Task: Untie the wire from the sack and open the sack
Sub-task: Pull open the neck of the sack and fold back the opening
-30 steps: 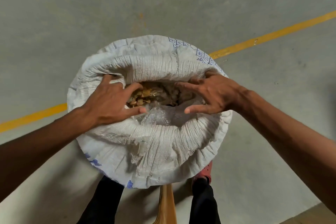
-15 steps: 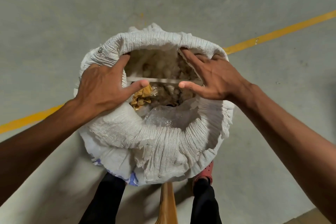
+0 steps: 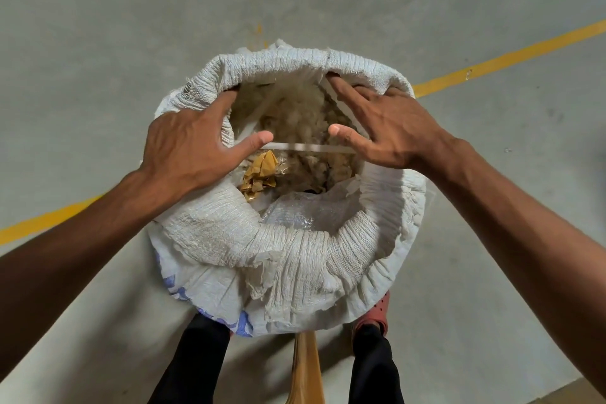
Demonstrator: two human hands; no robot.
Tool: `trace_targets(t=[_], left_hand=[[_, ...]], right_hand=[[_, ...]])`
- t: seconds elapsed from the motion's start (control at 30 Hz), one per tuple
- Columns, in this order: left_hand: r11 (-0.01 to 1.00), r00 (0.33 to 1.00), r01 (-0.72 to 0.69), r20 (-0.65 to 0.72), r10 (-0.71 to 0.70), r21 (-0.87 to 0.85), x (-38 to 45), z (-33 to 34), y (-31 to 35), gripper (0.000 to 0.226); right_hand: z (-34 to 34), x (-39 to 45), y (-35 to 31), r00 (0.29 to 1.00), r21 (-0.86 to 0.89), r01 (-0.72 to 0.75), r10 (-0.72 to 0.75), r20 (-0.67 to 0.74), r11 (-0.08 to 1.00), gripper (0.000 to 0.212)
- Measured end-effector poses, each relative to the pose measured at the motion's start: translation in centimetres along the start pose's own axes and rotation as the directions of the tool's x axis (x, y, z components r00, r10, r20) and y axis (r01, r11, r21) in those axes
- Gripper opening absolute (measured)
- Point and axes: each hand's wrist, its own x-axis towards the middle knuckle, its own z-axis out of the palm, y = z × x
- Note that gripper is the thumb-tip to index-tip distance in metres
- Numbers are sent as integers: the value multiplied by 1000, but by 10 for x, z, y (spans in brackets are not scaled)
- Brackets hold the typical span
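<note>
The white woven sack (image 3: pixel 295 259) stands on the concrete floor with its mouth wide and its rim rolled down into a thick collar. My left hand (image 3: pixel 193 144) has its fingertips tucked under the far-left rim, thumb pointing over the mouth. My right hand (image 3: pixel 387 128) hooks its fingers under the far-right rim, thumb also free. A pale flat strip (image 3: pixel 308 148) runs across the mouth between the two thumbs. Inside lie pale fluffy stuff (image 3: pixel 295 112), crumpled yellow-brown paper (image 3: pixel 259 171) and a clear plastic liner (image 3: pixel 295 210). I see no wire.
A yellow painted line (image 3: pixel 505 59) crosses the grey floor behind the sack. Below the sack are my legs in black trousers (image 3: pixel 193 364), a red shoe (image 3: pixel 373 312) and a wooden handle (image 3: pixel 305 367) between them.
Both hands moved from the middle of the mouth to the far rim. The far side of the sack got rolled back and the mouth is wider, showing more of the contents.
</note>
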Motion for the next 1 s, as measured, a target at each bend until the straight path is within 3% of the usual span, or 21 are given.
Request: trace_targets(t=[0.17,0.27,0.3,0.37,0.43,0.5,0.57,0.67,0.8,1.0], left_hand=[[997,998,57,21,-56,-50,-2,-3,10,87],[984,988,-79,122,99,-157,-18,0,26,69],[964,954,-180,204,220,-196,-26,5,31,70],[884,803,-436,371,467,-169,-43,19,38,77],[826,671,-551,526,522,-118,-49,24,40,84],[839,634,-537,612,473,-92,-51,27,34,85],[854,642,-514,627,442,-76,-55,25,30,91],[864,634,-498,650,419,-71,-58,18,22,97],[818,493,-552,727,478,-164,-65,11,19,71],[739,345,-611,745,571,-283,-81,10,19,62]], right_hand=[[0,1,-1,1000,46,-26,26,5,999,80],[2,-5,-10,999,67,-42,42,11,997,76],[3,-8,-15,999,76,-51,50,11,996,74],[5,-16,-23,997,85,-74,74,-3,994,67],[9,-26,-32,998,104,-64,66,-14,992,60],[15,-38,-42,999,179,25,-33,42,983,55],[26,-51,-53,967,263,127,-178,180,956,54],[42,-68,-63,879,226,204,-280,386,953,71],[47,-90,-56,838,150,237,-280,468,960,77],[27,-106,-58,734,243,159,-279,619,957,77]])
